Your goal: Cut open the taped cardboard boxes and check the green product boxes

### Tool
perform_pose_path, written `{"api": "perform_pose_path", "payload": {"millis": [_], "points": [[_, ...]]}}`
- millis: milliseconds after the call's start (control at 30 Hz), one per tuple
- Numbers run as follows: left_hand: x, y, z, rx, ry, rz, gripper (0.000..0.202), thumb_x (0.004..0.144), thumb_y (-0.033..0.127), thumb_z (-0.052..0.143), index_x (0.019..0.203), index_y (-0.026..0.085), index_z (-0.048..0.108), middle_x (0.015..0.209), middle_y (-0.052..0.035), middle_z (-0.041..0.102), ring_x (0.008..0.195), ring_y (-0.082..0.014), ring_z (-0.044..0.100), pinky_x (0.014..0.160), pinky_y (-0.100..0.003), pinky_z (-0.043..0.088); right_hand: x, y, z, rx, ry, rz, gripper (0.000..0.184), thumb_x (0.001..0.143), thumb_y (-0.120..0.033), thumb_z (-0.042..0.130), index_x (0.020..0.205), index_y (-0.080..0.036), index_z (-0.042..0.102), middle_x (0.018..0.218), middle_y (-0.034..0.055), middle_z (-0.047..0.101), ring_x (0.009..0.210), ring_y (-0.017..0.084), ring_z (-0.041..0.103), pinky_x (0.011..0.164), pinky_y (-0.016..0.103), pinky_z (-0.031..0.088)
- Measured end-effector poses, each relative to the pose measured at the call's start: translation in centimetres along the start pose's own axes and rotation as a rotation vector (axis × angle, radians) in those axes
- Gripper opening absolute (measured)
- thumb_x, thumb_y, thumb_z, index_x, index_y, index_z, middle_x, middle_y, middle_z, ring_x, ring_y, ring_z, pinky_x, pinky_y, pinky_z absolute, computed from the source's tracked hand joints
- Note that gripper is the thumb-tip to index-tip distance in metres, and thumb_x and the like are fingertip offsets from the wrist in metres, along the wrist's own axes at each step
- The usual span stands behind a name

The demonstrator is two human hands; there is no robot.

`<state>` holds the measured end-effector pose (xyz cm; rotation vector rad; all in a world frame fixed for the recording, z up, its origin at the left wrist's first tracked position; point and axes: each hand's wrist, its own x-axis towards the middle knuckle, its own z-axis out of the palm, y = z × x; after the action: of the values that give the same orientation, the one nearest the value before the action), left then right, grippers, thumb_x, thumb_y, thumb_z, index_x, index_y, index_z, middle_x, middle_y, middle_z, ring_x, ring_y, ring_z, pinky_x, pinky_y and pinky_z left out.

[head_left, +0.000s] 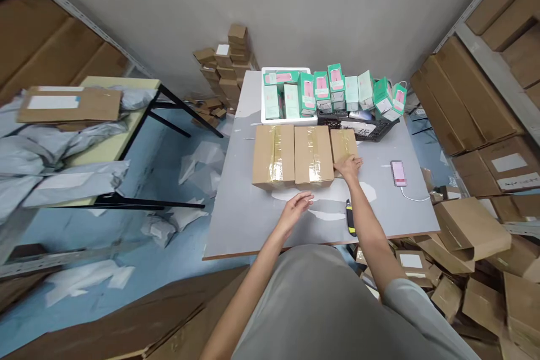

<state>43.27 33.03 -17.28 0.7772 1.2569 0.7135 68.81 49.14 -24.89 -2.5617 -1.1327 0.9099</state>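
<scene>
Three cardboard boxes sealed with shiny tape stand side by side on the grey table (236, 202): a left box (261, 152), a middle box (301, 149) and a smaller right box (342, 143). My right hand (349, 167) rests against the near side of the smaller box, fingers apart, not wrapped round it. In front of the middle box is my left hand (296, 209), empty, its fingers stretched out to the right. A black and yellow tool (350, 218), perhaps a box cutter, lies below my right hand.
Green and white product boxes (307, 93) fill a white bin (289, 121) and a black crate (382, 130) behind. A phone (397, 173) with a cable lies at right. Parcels (76, 183) cover the left table; cardboard boxes (472, 228) heap up at right.
</scene>
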Motion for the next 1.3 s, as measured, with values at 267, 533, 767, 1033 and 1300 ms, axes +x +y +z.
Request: {"api": "perform_pose_path", "payload": {"millis": [267,533,767,1033,1300], "points": [[-0.8,-0.5,-1.5,0.009,-0.038,0.03,0.064,0.083,0.068,0.086,0.13,0.025,0.08,0.148,-0.0166,0.079,0.137,-0.0366,0.076,0.126,-0.055,0.053,-5.2,7.3,-4.5,0.071,0.177,-0.075,0.105,0.072,-0.054,0.092,0.16,-0.013,0.052,0.153,0.0297,0.055,0.146,0.05,0.052,0.122,0.056,0.044],[-1.9,-4.8,-7.8,-0.04,0.089,-0.047,0.067,0.077,0.071,0.09,0.125,0.024,0.082,0.144,-0.0168,0.081,0.134,-0.0369,0.078,0.125,-0.056,0.055,-19.1,20.6,-10.4,-0.019,0.274,-0.129,0.126,0.074,-0.074,0.087,0.175,-0.016,0.041,0.169,0.0305,0.044,0.158,0.054,0.045,0.13,0.066,0.04],[-1.5,-7.7,-10.7,-0.002,0.209,-0.09,0.061,0.076,0.063,0.089,0.121,0.022,0.082,0.142,-0.0177,0.081,0.132,-0.0376,0.078,0.125,-0.057,0.055,-24.0,19.3,-6.0,-0.171,-0.163,-0.461,0.116,0.074,-0.052,0.092,0.176,-0.026,0.043,0.18,0.0211,0.037,0.169,0.045,0.037,0.13,0.061,0.047],[-3.1,-9.4,-13.5,0.004,0.286,-0.081,0.052,0.088,0.051,0.08,0.13,0.021,0.08,0.149,-0.0174,0.078,0.138,-0.0362,0.075,0.124,-0.054,0.057,-22.7,14.2,2.4,-0.249,-0.207,-0.602,0.12,0.077,-0.043,0.095,0.18,-0.023,0.036,0.188,0.0264,0.022,0.174,0.054,0.02,0.123,0.072,0.052],[-3.7,-12.3,-14.7,0.042,0.351,-0.09,0.06,0.088,0.063,0.08,0.129,0.02,0.081,0.147,-0.019,0.078,0.137,-0.0388,0.074,0.12,-0.056,0.059,-21.4,14.2,2.8,-0.399,-0.46,-0.955,0.122,0.076,-0.036,0.096,0.181,-0.022,0.036,0.191,0.0239,0.018,0.176,0.049,0.02,0.133,0.065,0.044]]}}
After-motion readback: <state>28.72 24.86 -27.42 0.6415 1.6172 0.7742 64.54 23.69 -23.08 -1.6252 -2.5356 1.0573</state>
